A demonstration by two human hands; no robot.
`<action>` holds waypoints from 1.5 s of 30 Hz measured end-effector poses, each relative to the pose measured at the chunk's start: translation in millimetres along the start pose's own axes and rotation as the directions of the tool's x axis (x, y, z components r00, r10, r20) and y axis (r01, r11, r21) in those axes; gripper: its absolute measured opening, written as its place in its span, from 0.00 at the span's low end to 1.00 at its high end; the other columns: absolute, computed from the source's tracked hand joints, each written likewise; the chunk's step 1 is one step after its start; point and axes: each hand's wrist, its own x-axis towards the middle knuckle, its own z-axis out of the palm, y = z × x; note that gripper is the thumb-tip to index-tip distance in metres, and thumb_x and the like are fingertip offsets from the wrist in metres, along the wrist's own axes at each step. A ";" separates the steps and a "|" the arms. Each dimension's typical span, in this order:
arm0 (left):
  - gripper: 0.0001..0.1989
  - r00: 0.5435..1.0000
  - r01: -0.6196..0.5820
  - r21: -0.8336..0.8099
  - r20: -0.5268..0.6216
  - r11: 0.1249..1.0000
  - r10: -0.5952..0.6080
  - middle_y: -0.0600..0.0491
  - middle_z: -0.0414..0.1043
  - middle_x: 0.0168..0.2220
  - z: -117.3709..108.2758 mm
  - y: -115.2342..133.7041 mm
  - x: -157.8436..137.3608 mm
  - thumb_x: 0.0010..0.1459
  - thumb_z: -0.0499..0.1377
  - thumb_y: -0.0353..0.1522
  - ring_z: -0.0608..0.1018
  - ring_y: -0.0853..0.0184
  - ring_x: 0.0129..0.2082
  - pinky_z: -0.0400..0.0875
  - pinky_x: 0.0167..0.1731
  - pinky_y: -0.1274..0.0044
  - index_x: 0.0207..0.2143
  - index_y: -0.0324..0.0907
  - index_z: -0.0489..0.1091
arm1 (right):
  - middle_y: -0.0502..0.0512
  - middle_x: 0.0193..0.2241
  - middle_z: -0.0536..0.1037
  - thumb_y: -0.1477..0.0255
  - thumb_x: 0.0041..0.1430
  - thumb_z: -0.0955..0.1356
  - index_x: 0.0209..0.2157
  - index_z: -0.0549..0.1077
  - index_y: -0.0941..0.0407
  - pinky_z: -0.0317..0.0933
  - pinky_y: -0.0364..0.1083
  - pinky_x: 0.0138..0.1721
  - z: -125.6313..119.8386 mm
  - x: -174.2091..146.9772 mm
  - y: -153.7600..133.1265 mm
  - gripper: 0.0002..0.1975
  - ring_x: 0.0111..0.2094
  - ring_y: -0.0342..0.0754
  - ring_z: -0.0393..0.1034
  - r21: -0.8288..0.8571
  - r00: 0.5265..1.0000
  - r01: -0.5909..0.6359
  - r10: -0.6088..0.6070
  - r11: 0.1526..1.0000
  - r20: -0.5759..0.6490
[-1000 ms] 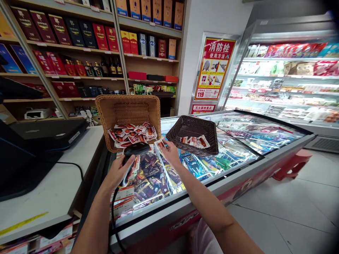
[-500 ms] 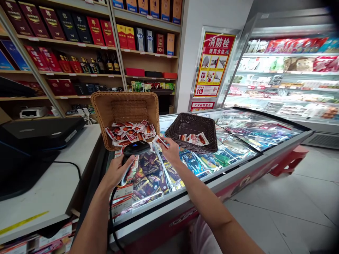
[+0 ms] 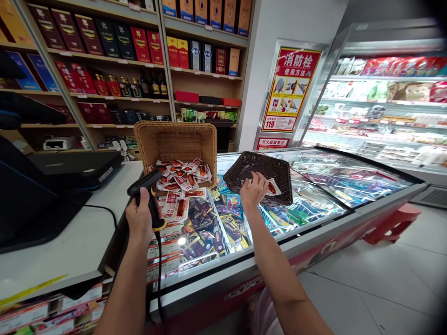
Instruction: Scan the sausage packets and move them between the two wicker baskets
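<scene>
My left hand [image 3: 139, 215] is closed round the grip of a black barcode scanner [image 3: 148, 190], its head pointing up and to the left. My right hand [image 3: 254, 191] reaches into the dark brown wicker basket [image 3: 284, 197], thumb and fingers apart above the packets there. Partly covered by that hand, a small wrapped sausage [image 3: 273, 187] lies in the basket. To the left, a tilted tan wicker basket [image 3: 178, 135] holds a heap of wrapped sausages [image 3: 191, 179]. A few more packets, including a wrapped sausage [image 3: 181, 208], lie on the freezer glass before it.
Both baskets stand on a glass-topped chest freezer [image 3: 200, 267] full of bagged goods. At left is a white counter [image 3: 70, 232] with a black checkout machine [image 3: 31, 200]. The scanner's cable [image 3: 159, 274] hangs down. A red stool [image 3: 393, 223] stands on the floor at right.
My right hand has moved right, from near the tan basket with a wrapped sausage, into the dark basket. My left hand has swung the scanner left and tipped it up.
</scene>
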 end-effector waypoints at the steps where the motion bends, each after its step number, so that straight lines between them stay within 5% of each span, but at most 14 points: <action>1: 0.29 0.999 0.021 -0.042 -0.046 0.999 -0.023 0.58 0.68 0.21 -0.2 1.4 0.8 0.49 0.67 0.57 0.69 0.72 0.15 0.65 0.16 0.78 0.31 0.42 0.67 | 0.67 0.55 0.74 0.73 0.67 0.64 0.52 0.77 0.58 0.57 0.62 0.62 3.0 -9.7 -6.8 0.16 0.59 0.61 0.64 -0.002 0.997 0.054 -0.054 0.999 0.048; 4: 0.30 0.994 0.055 -0.102 -0.090 0.993 -0.064 0.59 0.68 0.22 -0.7 3.2 1.7 0.48 0.67 0.58 0.69 0.72 0.16 0.67 0.16 0.77 0.32 0.42 0.67 | 0.66 0.54 0.74 0.67 0.70 0.65 0.51 0.79 0.56 0.60 0.63 0.61 14.5 -52.8 -37.2 0.15 0.56 0.60 0.66 0.083 0.920 0.209 -0.225 0.974 0.321; 6: 0.30 0.995 0.043 -0.107 -0.089 0.993 -0.053 0.60 0.68 0.22 -0.9 2.2 1.4 0.47 0.67 0.59 0.67 0.73 0.15 0.66 0.16 0.77 0.32 0.43 0.66 | 0.66 0.57 0.72 0.60 0.70 0.66 0.58 0.76 0.53 0.60 0.63 0.61 21.0 -83.7 -57.3 0.20 0.58 0.61 0.65 0.200 0.775 0.314 -0.372 0.928 0.511; 10: 0.31 0.995 0.056 -0.099 -0.081 0.994 -0.064 0.60 0.68 0.22 -1.0 -1.3 0.6 0.46 0.67 0.60 0.67 0.73 0.14 0.66 0.15 0.78 0.31 0.43 0.66 | 0.59 0.66 0.64 0.52 0.67 0.69 0.63 0.70 0.42 0.59 0.65 0.64 27.0 -121.4 -76.1 0.26 0.66 0.64 0.57 0.406 0.399 0.437 -0.578 0.803 0.712; 12: 0.30 0.995 0.067 -0.097 -0.074 0.993 -0.074 0.60 0.68 0.21 -1.1 -1.9 0.0 0.46 0.68 0.59 0.68 0.73 0.14 0.67 0.16 0.78 0.31 0.42 0.66 | 0.58 0.67 0.64 0.54 0.69 0.67 0.59 0.73 0.44 0.60 0.65 0.64 28.9 -125.5 -74.7 0.21 0.66 0.63 0.58 0.424 0.333 0.415 -0.568 0.805 0.753; 14: 0.30 0.995 0.070 -0.100 -0.062 0.993 -0.076 0.60 0.68 0.21 -1.1 -1.3 -1.0 0.46 0.68 0.58 0.69 0.73 0.15 0.68 0.16 0.78 0.32 0.42 0.67 | 0.60 0.64 0.66 0.61 0.73 0.64 0.55 0.75 0.48 0.62 0.61 0.62 32.0 -123.6 -69.7 0.15 0.62 0.59 0.64 0.409 0.365 0.356 -0.528 0.840 0.767; 16: 0.29 0.996 0.071 -0.091 -0.047 0.993 -0.075 0.60 0.67 0.21 -0.7 -0.2 -2.3 0.47 0.68 0.57 0.69 0.72 0.15 0.68 0.16 0.78 0.32 0.42 0.67 | 0.62 0.61 0.67 0.69 0.71 0.65 0.52 0.75 0.52 0.65 0.58 0.61 36.3 -119.2 -63.8 0.12 0.59 0.55 0.68 0.377 0.447 0.268 -0.462 0.886 0.766; 19: 0.28 0.997 0.074 -0.060 -0.027 0.995 -0.076 0.59 0.67 0.21 0.9 1.1 -4.5 0.49 0.67 0.56 0.69 0.72 0.15 0.66 0.15 0.78 0.31 0.42 0.66 | 0.65 0.59 0.67 0.71 0.59 0.74 0.55 0.71 0.56 0.66 0.59 0.59 41.4 -112.3 -56.5 0.22 0.59 0.59 0.67 0.271 0.550 0.141 -0.303 0.952 0.778; 25: 0.29 0.998 0.051 -0.022 0.034 0.998 -0.050 0.59 0.66 0.20 4.9 -1.0 -7.9 0.48 0.67 0.57 0.68 0.71 0.14 0.61 0.12 0.79 0.31 0.43 0.66 | 0.59 0.45 0.77 0.66 0.52 0.78 0.45 0.76 0.54 0.66 0.60 0.54 35.4 -94.4 -51.0 0.19 0.53 0.61 0.70 0.169 0.507 0.046 -0.169 0.985 0.845; 31: 0.27 0.980 0.045 0.032 0.192 0.998 -0.050 0.58 0.67 0.20 7.3 -3.7 -12.3 0.52 0.65 0.57 0.71 0.69 0.16 0.62 0.13 0.79 0.31 0.43 0.66 | 0.55 0.47 0.80 0.68 0.56 0.75 0.48 0.76 0.54 0.67 0.51 0.53 25.7 -59.0 -49.0 0.18 0.48 0.53 0.75 0.399 0.798 -0.135 -0.139 0.907 0.587; 34: 0.26 0.930 0.081 0.103 0.350 0.991 -0.113 0.58 0.66 0.19 8.5 -6.1 -15.7 0.52 0.66 0.56 0.70 0.69 0.15 0.63 0.13 0.79 0.30 0.43 0.65 | 0.57 0.49 0.80 0.68 0.58 0.73 0.51 0.75 0.55 0.66 0.50 0.55 23.6 -46.7 -47.5 0.19 0.50 0.53 0.75 0.450 0.874 -0.194 -0.055 0.871 0.483; 39: 0.27 0.847 0.053 0.237 0.504 0.970 -0.169 0.56 0.68 0.20 12.2 -11.1 -23.2 0.50 0.68 0.55 0.69 0.70 0.13 0.62 0.12 0.78 0.30 0.43 0.66 | 0.59 0.52 0.78 0.69 0.60 0.70 0.55 0.73 0.56 0.64 0.52 0.60 20.5 -41.3 -46.3 0.21 0.54 0.54 0.73 0.482 0.919 -0.188 -0.019 0.856 0.393; 45: 0.26 0.857 -0.004 0.265 0.498 0.964 -0.134 0.55 0.67 0.18 16.6 -10.7 -28.9 0.52 0.67 0.54 0.68 0.70 0.13 0.62 0.12 0.78 0.27 0.42 0.66 | 0.61 0.53 0.78 0.69 0.60 0.69 0.55 0.74 0.56 0.64 0.54 0.61 15.8 -37.7 -46.3 0.21 0.56 0.56 0.71 0.474 0.931 -0.139 -0.048 0.869 0.361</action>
